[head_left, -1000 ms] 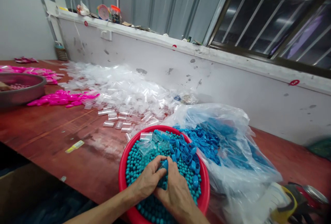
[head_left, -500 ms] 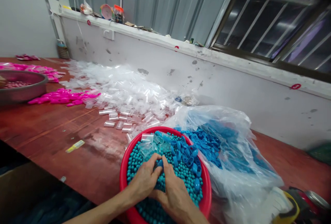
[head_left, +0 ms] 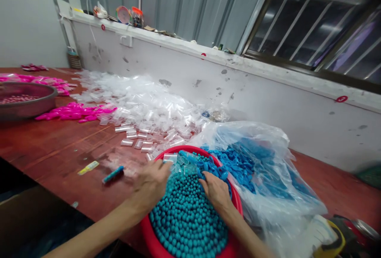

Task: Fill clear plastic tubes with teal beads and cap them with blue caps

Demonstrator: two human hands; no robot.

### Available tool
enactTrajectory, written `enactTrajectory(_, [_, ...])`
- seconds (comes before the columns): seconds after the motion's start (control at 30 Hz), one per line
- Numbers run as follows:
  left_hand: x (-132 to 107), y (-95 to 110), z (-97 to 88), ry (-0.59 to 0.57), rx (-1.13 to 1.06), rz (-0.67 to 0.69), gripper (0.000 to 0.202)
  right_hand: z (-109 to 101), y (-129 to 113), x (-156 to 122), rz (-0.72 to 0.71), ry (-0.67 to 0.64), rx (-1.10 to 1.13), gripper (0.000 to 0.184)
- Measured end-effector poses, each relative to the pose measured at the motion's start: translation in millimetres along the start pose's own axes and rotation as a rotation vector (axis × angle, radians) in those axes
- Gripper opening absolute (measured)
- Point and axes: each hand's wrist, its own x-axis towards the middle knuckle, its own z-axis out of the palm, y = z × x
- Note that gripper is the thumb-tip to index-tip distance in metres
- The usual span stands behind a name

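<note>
A red basin [head_left: 145,232] full of turquoise beads [head_left: 187,210] stands in front of me. Over its left rim is my left hand [head_left: 153,182], blurred, its fingertips beside the clear plastic sleeves [head_left: 170,157] lying on the beads. My right hand [head_left: 217,190] has its thumb and fingers pinched at the blue plastic caps [head_left: 210,166] heaped on the basin's right side. A capped clear tube filled with turquoise [head_left: 113,174] rests on the table, left of the basin.
Clear sleeves [head_left: 143,103] are piled against the wall. A clear bag [head_left: 268,162] of blue caps touches the basin's right side. Bright pink pieces [head_left: 74,111] and a grey basin [head_left: 44,105] are at the left. A yellow tube [head_left: 88,168] lies near the table's front edge.
My hands, together over the beads before around a small blue-ended thing, have parted. The left moved to the left rim, the right to the caps. A filled tube now lies on the table.
</note>
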Motion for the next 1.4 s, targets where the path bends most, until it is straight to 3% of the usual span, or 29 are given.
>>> enactTrajectory(0.1, [32, 38, 27.2, -0.026, 0.025, 0.126, 0.022, 9, -11, 6, 0.023, -0.008, -0.102, 0.02])
enactTrajectory(0.2, [45, 51, 61.2, -0.01, 0.07, 0.213, 0.026, 15, -13, 4, 0.006, -0.023, -0.16, 0.011])
enactTrajectory(0.33, [26, 45, 96.3, 0.03, 0.127, 0.382, 0.032, 13, -1, -6, 0.027, -0.021, -0.1, 0.012])
enactTrajectory(0.4, [10, 43, 101.7, 0.056, 0.143, 0.502, 0.036, 9, 9, -10, 0.049, -0.015, 0.02, 0.01])
enactTrajectory(0.47, [0, 46, 97.0, -0.003, 0.119, 0.532, 0.04, 6, 21, -14, 0.053, -0.004, 0.222, 0.008])
enactTrajectory(0.57, [4, 60, 80.2, -0.304, -0.037, 0.386, 0.039, 8, 35, -20, 0.069, 0.054, 0.555, 0.019])
enactTrajectory(0.67, [25, 81, 73.3, -0.598, -0.25, 0.2, 0.03, 15, 44, -27, 0.076, 0.114, 0.778, 0.029])
enactTrajectory(0.83, [54, 106, 99.6, -0.773, -0.453, -0.001, 0.008, 17, 45, -35, 0.066, 0.169, 0.895, 0.025])
enactTrajectory(1.0, [59, 91, 112.0, -0.872, -0.861, -0.193, 0.018, 12, 41, -41, 0.072, 0.064, 0.885, 0.032])
enactTrajectory(1.17, [57, 66, 97.4, -0.89, -1.257, -0.374, 0.032, -4, 44, -49, -0.062, -0.143, 0.908, 0.048])
enactTrajectory(1.27, [55, 61, 85.7, -0.885, -1.404, -0.426, 0.04, -16, 45, -50, -0.135, -0.334, 0.907, 0.055])
enactTrajectory(1.33, [53, 60, 77.3, -0.858, -1.469, -0.442, 0.039, -15, 43, -46, -0.106, -0.346, 0.904, 0.039])
enactTrajectory(1.4, [49, 59, 68.6, -0.817, -1.513, -0.449, 0.037, -7, 40, -40, -0.014, -0.22, 0.884, 0.016])
